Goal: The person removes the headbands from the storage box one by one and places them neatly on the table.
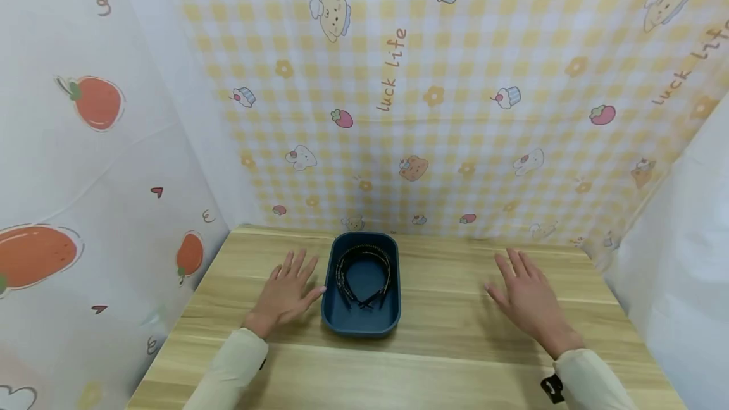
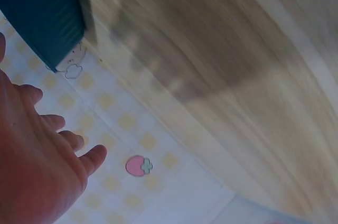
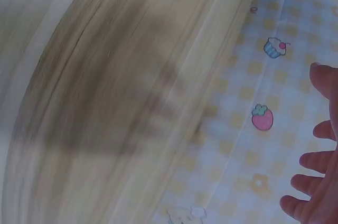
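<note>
In the head view a dark blue rectangular tray (image 1: 364, 323) sits on the wooden table, left of centre. Black headbands (image 1: 341, 274) with gold flecks lie nested inside it, curved side away from me, their thin ends crossing toward the near side. My left hand (image 1: 289, 291) is spread palm down beside the tray, its thumb tip right at the tray's left edge. Well to the tray's right, my right hand (image 1: 531, 299) hovers over the table with fingers extended, holding nothing. Each wrist view shows its hand's fingers held apart, with a corner of the tray (image 2: 53, 18) beyond.
The pale wood table (image 1: 444, 309) ends at a yellow checked cloth (image 1: 455, 144) hanging behind it. A white cloth with fruit prints (image 1: 102, 176) hangs on the left, and a plain white one (image 1: 678, 258) on the right.
</note>
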Motion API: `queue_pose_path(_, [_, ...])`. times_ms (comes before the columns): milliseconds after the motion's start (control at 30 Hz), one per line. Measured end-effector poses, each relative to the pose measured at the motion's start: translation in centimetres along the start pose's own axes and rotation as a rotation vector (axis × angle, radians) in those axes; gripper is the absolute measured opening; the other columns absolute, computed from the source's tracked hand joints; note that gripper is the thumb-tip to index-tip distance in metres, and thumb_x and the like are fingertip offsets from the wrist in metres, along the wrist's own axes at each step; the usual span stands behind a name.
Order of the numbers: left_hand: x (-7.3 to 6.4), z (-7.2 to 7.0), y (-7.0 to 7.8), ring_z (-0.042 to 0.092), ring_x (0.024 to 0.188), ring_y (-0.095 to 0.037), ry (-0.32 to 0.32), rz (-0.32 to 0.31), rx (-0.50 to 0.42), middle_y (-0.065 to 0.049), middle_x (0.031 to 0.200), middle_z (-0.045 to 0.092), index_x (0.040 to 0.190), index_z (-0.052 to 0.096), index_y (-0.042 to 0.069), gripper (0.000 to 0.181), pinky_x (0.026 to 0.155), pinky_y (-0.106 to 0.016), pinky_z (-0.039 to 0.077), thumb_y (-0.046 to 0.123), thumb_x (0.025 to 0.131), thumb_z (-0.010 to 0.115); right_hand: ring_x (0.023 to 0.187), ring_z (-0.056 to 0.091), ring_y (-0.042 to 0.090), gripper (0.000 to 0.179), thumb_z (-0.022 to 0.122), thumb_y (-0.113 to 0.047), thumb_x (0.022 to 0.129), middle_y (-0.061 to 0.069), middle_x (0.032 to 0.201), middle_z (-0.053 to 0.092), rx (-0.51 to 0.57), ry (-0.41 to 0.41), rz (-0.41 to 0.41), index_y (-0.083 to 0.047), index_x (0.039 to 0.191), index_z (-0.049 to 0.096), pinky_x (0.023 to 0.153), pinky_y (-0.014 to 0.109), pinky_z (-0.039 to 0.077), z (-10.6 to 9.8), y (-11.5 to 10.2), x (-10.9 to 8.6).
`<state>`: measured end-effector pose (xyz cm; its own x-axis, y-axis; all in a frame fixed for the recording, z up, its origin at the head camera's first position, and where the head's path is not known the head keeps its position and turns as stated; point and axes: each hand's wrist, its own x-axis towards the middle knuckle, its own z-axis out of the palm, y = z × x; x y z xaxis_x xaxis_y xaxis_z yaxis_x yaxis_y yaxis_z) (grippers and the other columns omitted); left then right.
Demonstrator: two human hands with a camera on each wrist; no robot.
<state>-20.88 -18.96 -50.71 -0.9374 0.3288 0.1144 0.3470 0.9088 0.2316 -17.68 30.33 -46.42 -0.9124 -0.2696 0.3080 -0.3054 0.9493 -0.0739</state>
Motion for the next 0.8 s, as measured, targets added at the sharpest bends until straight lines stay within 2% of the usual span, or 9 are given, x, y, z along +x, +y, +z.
queue_pose_path(133, [0.3, 0.3, 0.7, 0.015, 0.149, -0.043, -0.024, -0.034, -0.091, -0.020, 0.163, 0.018, 0.158, 0.028, 0.012, 0.075, 0.112, -0.064, 0.025, 0.057, 0.100, 0.042, 0.133, 0.035, 0.054, 0.065, 0.062, -0.037, 0.097, 0.034, 0.148, 0.037, 0.075, -0.011, 0.007, 0.005, 0.144, 0.043, 0.103, 0.067, 0.033, 0.6, -1.1, 0.3])
queue_pose_path(267, [0.6, 0.6, 1.5, 0.020, 0.148, -0.044, -0.015, -0.068, -0.152, -0.022, 0.161, 0.025, 0.157, 0.028, 0.010, 0.074, 0.109, -0.065, 0.028, 0.057, 0.101, 0.040, 0.133, 0.037, 0.052, 0.064, 0.060, -0.035, 0.098, 0.032, 0.148, 0.039, 0.162, -0.020, 0.016, 0.005, 0.144, 0.042, 0.100, 0.068, 0.037, 1.3, -2.6, 1.0])
queue_pose_path(467, [1.4, 0.9, 2.8, 0.034, 0.141, -0.044, 0.025, -0.112, -0.222, -0.025, 0.155, 0.035, 0.155, 0.030, 0.003, 0.072, 0.105, -0.062, 0.036, 0.048, 0.102, 0.046, 0.135, 0.038, 0.049, 0.063, 0.060, -0.032, 0.099, 0.030, 0.149, 0.040, 0.277, -0.067, 0.031, 0.005, 0.147, 0.041, 0.100, 0.065, 0.039, 2.3, -5.0, 2.9])
queue_pose_path(700, [1.8, 1.9, 3.9, 0.042, 0.136, -0.042, -0.011, -0.152, -0.245, -0.023, 0.154, 0.037, 0.155, 0.027, 0.000, 0.071, 0.103, -0.056, 0.041, 0.035, 0.100, 0.055, 0.132, 0.044, 0.048, 0.060, 0.060, -0.029, 0.099, 0.028, 0.145, 0.044, 0.364, -0.124, 0.042, 0.005, 0.146, 0.043, 0.100, 0.062, 0.042, 2.9, -7.4, 4.5])
queue_pose_path(800, [2.0, 2.3, 4.2, 0.044, 0.135, -0.042, -0.003, -0.182, -0.297, -0.023, 0.153, 0.039, 0.156, 0.025, 0.000, 0.071, 0.104, -0.056, 0.041, 0.028, 0.099, 0.057, 0.130, 0.047, 0.046, 0.058, 0.060, -0.027, 0.099, 0.027, 0.143, 0.047, 0.403, -0.140, 0.045, 0.005, 0.144, 0.045, 0.102, 0.060, 0.042, 3.0, -8.5, 5.3])
